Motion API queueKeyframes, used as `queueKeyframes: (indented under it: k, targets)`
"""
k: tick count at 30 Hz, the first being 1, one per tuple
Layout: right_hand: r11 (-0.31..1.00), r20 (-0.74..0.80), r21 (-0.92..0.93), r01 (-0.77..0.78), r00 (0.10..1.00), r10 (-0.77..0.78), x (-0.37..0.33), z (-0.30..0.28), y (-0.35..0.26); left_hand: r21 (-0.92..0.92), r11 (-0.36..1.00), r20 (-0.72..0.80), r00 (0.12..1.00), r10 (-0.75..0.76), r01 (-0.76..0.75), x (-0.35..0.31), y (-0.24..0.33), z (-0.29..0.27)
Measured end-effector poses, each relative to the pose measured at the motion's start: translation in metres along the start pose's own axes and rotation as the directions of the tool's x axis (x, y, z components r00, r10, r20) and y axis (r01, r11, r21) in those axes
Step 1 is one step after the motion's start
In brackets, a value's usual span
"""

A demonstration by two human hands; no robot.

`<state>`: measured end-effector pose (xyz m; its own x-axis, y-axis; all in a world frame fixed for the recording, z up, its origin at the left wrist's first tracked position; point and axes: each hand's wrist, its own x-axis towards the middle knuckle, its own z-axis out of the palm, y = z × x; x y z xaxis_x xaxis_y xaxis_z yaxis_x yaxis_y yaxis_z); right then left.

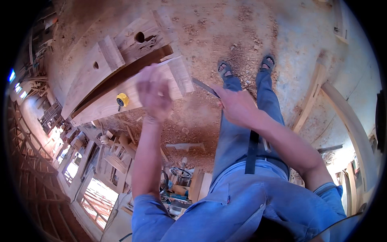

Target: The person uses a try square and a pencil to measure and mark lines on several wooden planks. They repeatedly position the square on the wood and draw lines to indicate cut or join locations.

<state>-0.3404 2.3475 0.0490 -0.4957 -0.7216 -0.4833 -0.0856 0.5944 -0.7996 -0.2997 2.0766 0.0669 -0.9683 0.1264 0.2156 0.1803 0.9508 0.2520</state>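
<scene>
My right hand is closed around the end of a narrow, flat, dark metal tool. The tool's far end points left, close to the end of a pale wooden board; its exact kind is hard to make out. Over that board is my left hand, smeared by motion. Whether it touches the wood or holds anything does not show. A yellow tape measure lies on the board, left of my left hand. Just beyond, a wider plank with a dark round hole has a wooden block across it.
Wood shavings litter the floor around my sandalled feet. At the right, a straight timber and a long curved timber stand or lean. Lower left are several offcuts and wooden frames; tools and a wheel-shaped part lie beside my left arm.
</scene>
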Motion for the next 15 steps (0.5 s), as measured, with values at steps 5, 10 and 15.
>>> queueKeyframes:
  k: [5, 10, 15]
  targets:
    - [0.987, 0.084, -0.160, 0.033, 0.996, -0.019, 0.051, -0.010, -0.025, 0.162, 0.924, -0.205, 0.928, -0.311, 0.345, -0.035, -0.047, 0.026]
    - [0.975, 0.244, -0.160, 0.156, 0.963, -0.114, 0.031, -0.004, -0.030, 0.162, 0.900, -0.213, 0.905, -0.368, 0.404, -0.040, -0.050, 0.027]
    - [0.983, 0.451, -0.116, 0.142, 0.890, -0.076, -0.002, 0.001, -0.023, 0.117, 0.876, -0.248, 0.868, -0.430, 0.468, -0.045, -0.056, 0.028]
